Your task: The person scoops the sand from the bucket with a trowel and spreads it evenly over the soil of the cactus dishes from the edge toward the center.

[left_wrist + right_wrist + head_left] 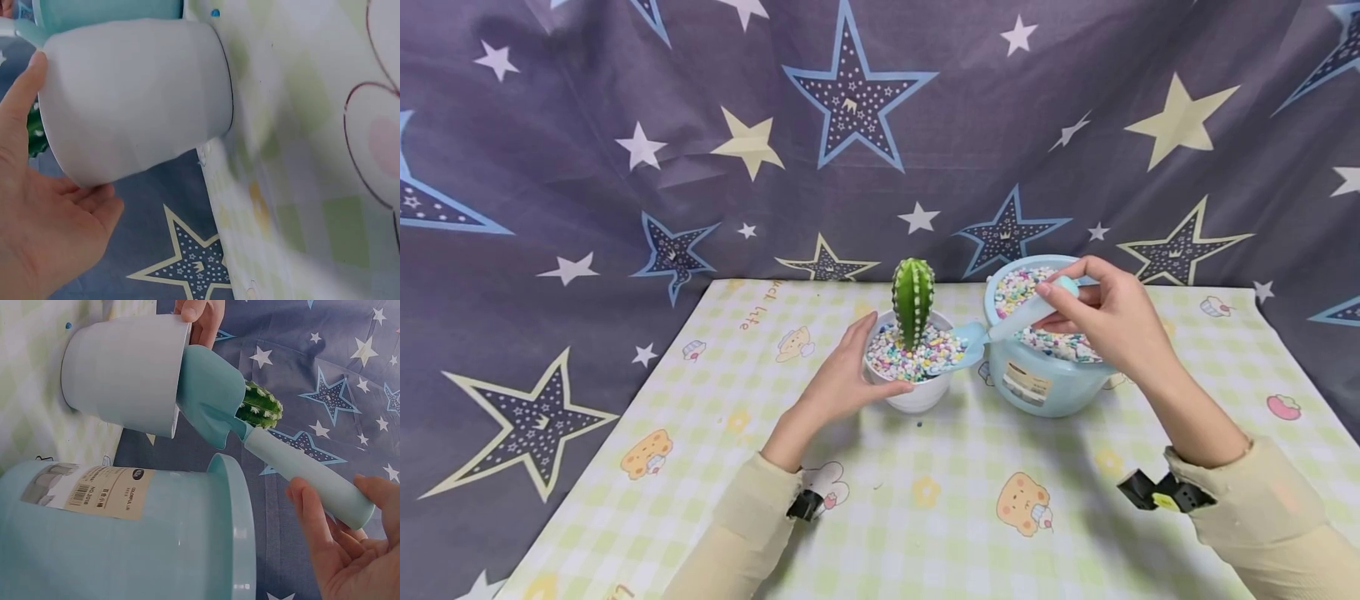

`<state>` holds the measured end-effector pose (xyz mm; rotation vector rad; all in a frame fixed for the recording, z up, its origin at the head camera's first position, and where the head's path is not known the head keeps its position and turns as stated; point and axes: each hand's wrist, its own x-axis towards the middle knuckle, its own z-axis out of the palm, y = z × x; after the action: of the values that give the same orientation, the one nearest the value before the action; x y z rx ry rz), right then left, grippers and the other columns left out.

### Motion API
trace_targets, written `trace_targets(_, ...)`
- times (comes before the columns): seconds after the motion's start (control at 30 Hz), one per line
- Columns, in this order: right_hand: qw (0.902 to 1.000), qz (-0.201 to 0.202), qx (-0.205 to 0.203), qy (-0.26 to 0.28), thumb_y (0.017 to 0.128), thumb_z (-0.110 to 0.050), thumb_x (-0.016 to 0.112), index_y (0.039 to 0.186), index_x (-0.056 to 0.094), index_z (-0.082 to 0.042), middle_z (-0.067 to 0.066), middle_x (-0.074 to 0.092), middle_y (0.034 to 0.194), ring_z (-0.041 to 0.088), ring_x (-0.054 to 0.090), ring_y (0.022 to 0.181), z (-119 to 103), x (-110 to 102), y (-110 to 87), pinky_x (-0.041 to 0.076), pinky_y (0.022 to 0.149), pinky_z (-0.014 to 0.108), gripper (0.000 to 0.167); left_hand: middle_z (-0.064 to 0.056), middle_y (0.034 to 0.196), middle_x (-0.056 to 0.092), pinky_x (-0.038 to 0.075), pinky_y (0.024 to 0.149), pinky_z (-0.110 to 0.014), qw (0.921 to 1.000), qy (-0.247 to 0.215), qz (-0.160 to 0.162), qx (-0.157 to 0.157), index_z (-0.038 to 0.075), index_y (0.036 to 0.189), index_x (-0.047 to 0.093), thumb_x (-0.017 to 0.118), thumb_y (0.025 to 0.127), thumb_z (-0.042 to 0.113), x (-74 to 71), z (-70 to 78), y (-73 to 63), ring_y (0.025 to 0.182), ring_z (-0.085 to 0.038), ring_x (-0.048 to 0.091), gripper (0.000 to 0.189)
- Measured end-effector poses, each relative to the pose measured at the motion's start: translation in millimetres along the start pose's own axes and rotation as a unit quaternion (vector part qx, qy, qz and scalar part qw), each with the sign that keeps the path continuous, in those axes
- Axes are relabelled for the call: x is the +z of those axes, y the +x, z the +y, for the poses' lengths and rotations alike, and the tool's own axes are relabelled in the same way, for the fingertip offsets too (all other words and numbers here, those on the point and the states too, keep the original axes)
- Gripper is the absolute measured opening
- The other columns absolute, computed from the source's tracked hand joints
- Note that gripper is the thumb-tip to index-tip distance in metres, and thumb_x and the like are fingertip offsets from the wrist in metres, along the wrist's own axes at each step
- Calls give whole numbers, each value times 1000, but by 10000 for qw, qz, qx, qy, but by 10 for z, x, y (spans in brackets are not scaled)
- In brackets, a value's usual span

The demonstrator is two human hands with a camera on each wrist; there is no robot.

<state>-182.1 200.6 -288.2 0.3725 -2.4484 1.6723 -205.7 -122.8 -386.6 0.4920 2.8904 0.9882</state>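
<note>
A white pot stands on the table, filled with small multicoloured pebbles around an upright green cactus. My left hand holds this pot from its left side, thumb across the near rim and fingers behind. In my right hand is the handle of a light blue trowel, gripped between thumb and fingers. The trowel's blade lies tilted over the pot's right rim, touching or nearly touching the pebbles. Under the right hand sits a light blue bucket with more pebbles, partly hidden by hand and handle.
A green-and-white checked cloth with cartoon prints covers the table. One small dark pebble lies in front of the pot. Behind the table hangs a dark curtain patterned with stars. The bucket carries a paper label.
</note>
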Motion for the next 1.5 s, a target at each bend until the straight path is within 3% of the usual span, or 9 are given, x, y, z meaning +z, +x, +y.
trace_targets(0.37, 9996, 102, -162, -216, 99, -16, 62, 102, 56, 0, -26, 70, 83, 3, 73, 67, -41, -10, 9, 62, 65, 22, 17, -8, 167, 18, 31, 121, -54, 9998, -62, 143, 122, 15, 161, 13, 82, 74, 56, -12, -12, 28, 150, -34, 31, 118)
trace_targets(0.67, 9987, 155, -239, -427, 99, -18, 63, 102, 57, -1, -28, 69, 83, 3, 73, 67, -26, 23, -96, 61, 64, 19, 18, -8, 168, 18, 30, 122, -53, 9998, -136, 68, -86, 15, 161, 12, 82, 74, 57, 77, -31, -88, 150, -33, 30, 119)
trace_targets(1.5, 9932, 486, -867, -612, 96, -13, 66, 103, 60, 1, -30, 67, 93, -3, 72, 70, -107, 18, -69, 61, 64, 17, 16, -9, 166, 23, 33, 121, -52, 9992, -102, 376, -35, 13, 161, 16, 83, 73, 56, 73, 6, -41, 149, -32, 33, 118)
